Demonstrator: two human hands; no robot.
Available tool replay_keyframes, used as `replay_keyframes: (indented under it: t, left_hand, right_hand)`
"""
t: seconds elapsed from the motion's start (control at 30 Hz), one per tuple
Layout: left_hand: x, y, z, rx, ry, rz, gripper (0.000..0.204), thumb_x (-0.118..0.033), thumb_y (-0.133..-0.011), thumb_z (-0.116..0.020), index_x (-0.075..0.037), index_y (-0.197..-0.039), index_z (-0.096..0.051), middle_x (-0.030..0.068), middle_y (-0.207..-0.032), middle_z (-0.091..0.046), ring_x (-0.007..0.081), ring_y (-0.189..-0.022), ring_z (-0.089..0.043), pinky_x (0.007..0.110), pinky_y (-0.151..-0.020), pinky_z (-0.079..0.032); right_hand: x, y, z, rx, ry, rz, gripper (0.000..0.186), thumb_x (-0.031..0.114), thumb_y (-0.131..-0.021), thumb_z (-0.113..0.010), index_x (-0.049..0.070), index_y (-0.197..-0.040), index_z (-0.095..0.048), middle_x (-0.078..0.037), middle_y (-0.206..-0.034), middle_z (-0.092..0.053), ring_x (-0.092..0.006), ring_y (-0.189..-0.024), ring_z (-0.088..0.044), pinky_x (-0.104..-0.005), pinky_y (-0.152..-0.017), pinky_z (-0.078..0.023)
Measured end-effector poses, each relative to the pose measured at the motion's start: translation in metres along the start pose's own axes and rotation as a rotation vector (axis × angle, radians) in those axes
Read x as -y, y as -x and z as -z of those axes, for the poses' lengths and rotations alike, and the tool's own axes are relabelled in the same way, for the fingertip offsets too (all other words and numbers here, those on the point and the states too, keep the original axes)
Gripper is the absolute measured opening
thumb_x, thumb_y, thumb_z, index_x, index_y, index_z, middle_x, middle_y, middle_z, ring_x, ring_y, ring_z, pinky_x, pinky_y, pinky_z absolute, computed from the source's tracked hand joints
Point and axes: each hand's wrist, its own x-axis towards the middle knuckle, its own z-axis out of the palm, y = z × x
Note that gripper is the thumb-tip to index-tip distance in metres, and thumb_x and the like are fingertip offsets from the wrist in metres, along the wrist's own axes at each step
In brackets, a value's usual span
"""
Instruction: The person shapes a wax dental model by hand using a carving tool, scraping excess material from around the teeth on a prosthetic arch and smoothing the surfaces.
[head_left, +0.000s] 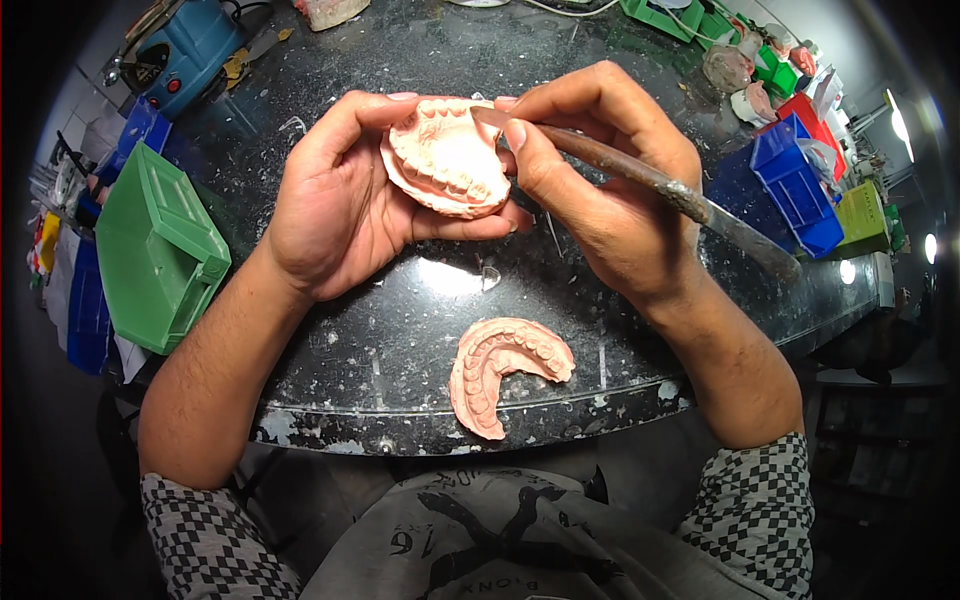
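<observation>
My left hand [345, 185] is closed round a pink plaster dental cast [450, 155], its teeth facing up, thumb on the far rim and fingers beneath. Pinched in my right hand [620, 175] is a plaster knife [640, 178] with a worn brown handle and a flat metal end pointing to the lower right. Its other tip meets the right side of the cast, by the teeth. A second, horseshoe-shaped dental cast [505, 370] lies on the dark table below my hands, near the front edge.
The black table [330, 345] is scratched and spotted with plaster. A green bin [160, 250] stands at the left, a blue bin [795, 185] at the right. A blue machine [180, 55] sits far left. More casts and green trays [665, 15] are at the back right.
</observation>
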Motion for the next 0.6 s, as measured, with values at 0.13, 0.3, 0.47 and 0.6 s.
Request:
replay_keyframes:
  t: [0.13, 0.3, 0.47, 0.6]
  left_hand:
    - [0.000, 0.001, 0.001, -0.005, 0.001, 0.005, 0.057, -0.031, -0.103, -0.030, 0.013, -0.134, -0.048, 0.0279, -0.122, -0.063, 0.0430, -0.111, -0.065, 0.058, -0.097, -0.055]
    - [0.000, 0.000, 0.002, 0.017, -0.009, 0.002, 0.057, -0.030, -0.102, -0.030, 0.013, -0.134, -0.048, 0.0277, -0.122, -0.063, 0.0416, -0.111, -0.066, 0.057, -0.097, -0.056]
    - [0.001, 0.000, 0.002, 0.010, -0.010, -0.002, 0.057, -0.030, -0.102, -0.031, 0.013, -0.135, -0.048, 0.0271, -0.123, -0.063, 0.0390, -0.111, -0.066, 0.057, -0.097, -0.056]
    - [0.001, 0.000, 0.002, 0.005, -0.008, -0.006, 0.057, -0.030, -0.102, -0.030, 0.013, -0.136, -0.047, 0.0265, -0.124, -0.063, 0.0379, -0.112, -0.066, 0.056, -0.097, -0.056]
  right_hand:
    - [0.000, 0.000, 0.000, 0.006, 0.013, 0.035, 0.012, 0.013, -0.086, -0.073, 0.004, -0.091, -0.067, -0.009, -0.083, -0.071, -0.0188, -0.079, -0.073, -0.0309, -0.069, -0.058]
    - [0.001, 0.000, 0.000, 0.015, 0.013, 0.027, 0.012, 0.013, -0.086, -0.073, 0.004, -0.090, -0.066, -0.008, -0.083, -0.070, -0.0183, -0.078, -0.072, -0.0309, -0.068, -0.057]
    - [0.003, -0.001, 0.005, 0.036, 0.056, 0.064, 0.013, 0.012, -0.085, -0.073, 0.003, -0.090, -0.065, -0.009, -0.083, -0.070, -0.0183, -0.079, -0.072, -0.0309, -0.067, -0.057]
    - [0.012, -0.001, 0.008, 0.173, 0.041, -0.058, 0.012, 0.001, -0.091, -0.068, -0.004, -0.101, -0.065, -0.014, -0.100, -0.069, -0.0213, -0.102, -0.070, -0.0313, -0.089, -0.056]
